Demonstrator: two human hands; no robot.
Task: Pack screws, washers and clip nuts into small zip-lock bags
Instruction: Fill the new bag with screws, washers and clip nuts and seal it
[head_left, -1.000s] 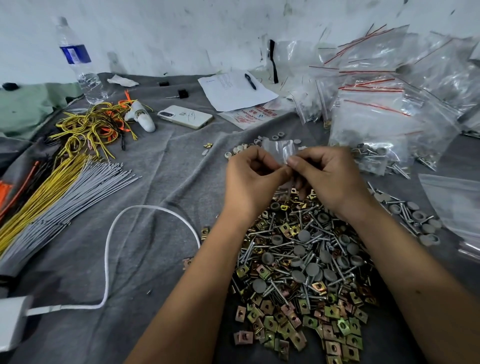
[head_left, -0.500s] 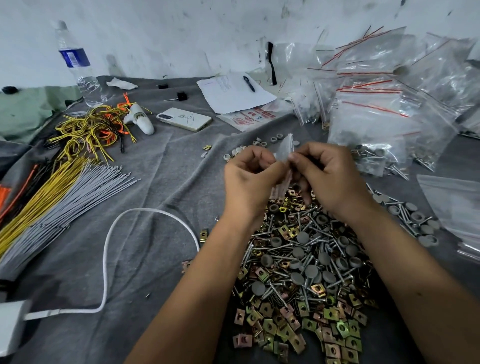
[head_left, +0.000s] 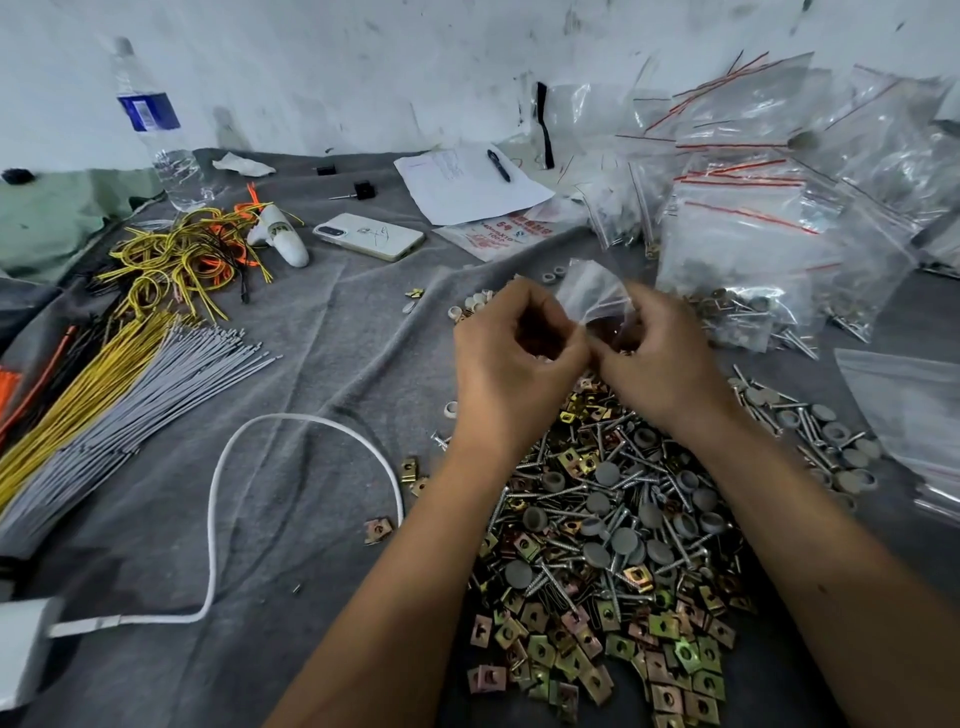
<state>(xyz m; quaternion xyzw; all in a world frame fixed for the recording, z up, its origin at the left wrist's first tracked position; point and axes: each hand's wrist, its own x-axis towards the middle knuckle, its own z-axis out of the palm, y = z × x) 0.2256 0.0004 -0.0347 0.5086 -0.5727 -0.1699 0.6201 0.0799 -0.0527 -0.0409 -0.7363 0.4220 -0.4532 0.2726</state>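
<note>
- Both my hands raised over the heap of screws and clip nuts (head_left: 613, 525) on the table (head_left: 311, 364).
- Left hand (head_left: 511, 364) and right hand (head_left: 657, 358) — fingers curled, pinching one small zip-lock bag (head_left: 592, 288) between them.

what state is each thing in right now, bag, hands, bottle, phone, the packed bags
small zip-lock bag: held up above the pile, pinched by both hands
left hand: fingers curled, pinching the bag
right hand: fingers curled, pinching the bag
pile of screws, washers and clip nuts: loose on the cloth
water bottle: upright, cap on
phone: lying flat, back side up
filled bags: heaped at right, red strips at their tops
pen: lying on the paper
</note>
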